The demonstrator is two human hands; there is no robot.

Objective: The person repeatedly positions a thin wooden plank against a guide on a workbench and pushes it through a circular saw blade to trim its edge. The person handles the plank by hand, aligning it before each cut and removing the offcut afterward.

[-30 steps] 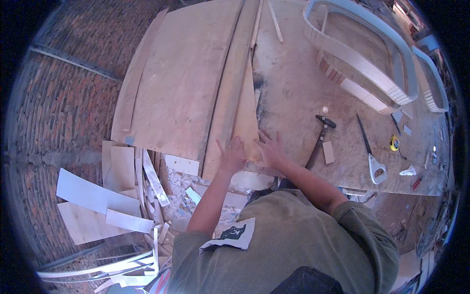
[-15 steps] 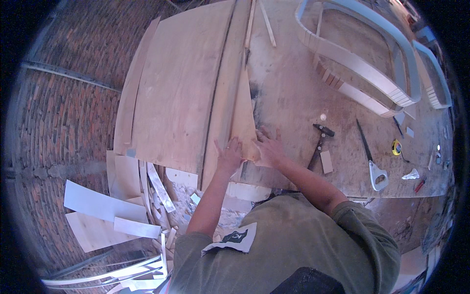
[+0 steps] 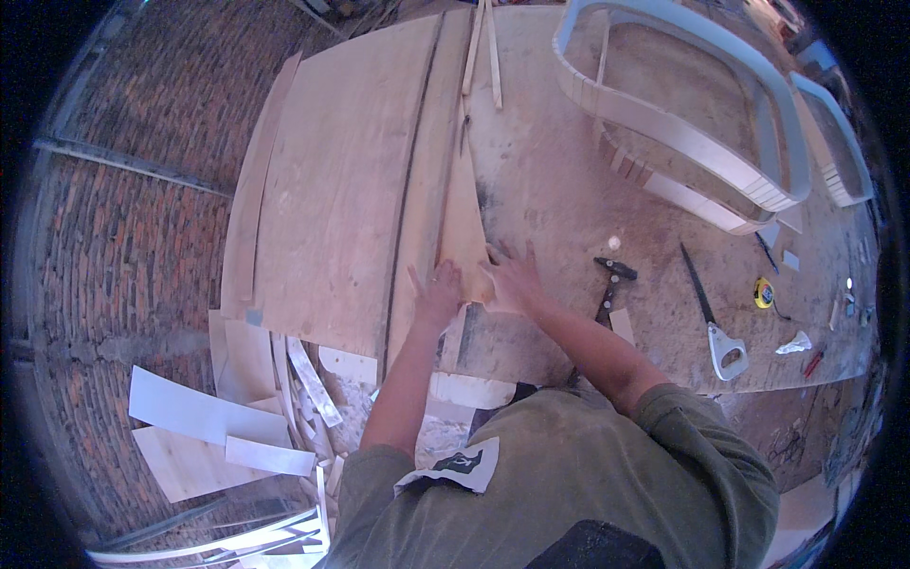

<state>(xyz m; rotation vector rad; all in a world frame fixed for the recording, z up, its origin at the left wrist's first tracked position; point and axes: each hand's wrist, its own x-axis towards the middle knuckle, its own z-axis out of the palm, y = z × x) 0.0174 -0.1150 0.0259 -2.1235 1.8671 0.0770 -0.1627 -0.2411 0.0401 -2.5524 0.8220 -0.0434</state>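
Note:
A thin, tapered wooden piece (image 3: 463,232) lies on the worktable, widening toward me. My left hand (image 3: 438,292) rests on its near left part with fingers spread. At its near right edge my right hand (image 3: 512,280) touches it, fingers stretched out and apart. The undersides of both palms are hidden. Just left of the piece runs a long wooden strip (image 3: 409,228), with a large pale plywood sheet (image 3: 332,180) beyond it. A narrow bare strip of wood (image 3: 453,339) shows between my wrists.
Right of my hands lie a hammer (image 3: 611,280), a small wood block (image 3: 622,326), a handsaw (image 3: 713,318) and a yellow tape measure (image 3: 763,292). A rounded wooden frame (image 3: 697,119) stands at the far right. Offcuts (image 3: 204,408) are piled at the lower left beside a brick surface (image 3: 104,247).
Both hands and the tapered piece have shifted slightly away from me, baring more of the narrow strip near my wrists. The whole view has moved a little.

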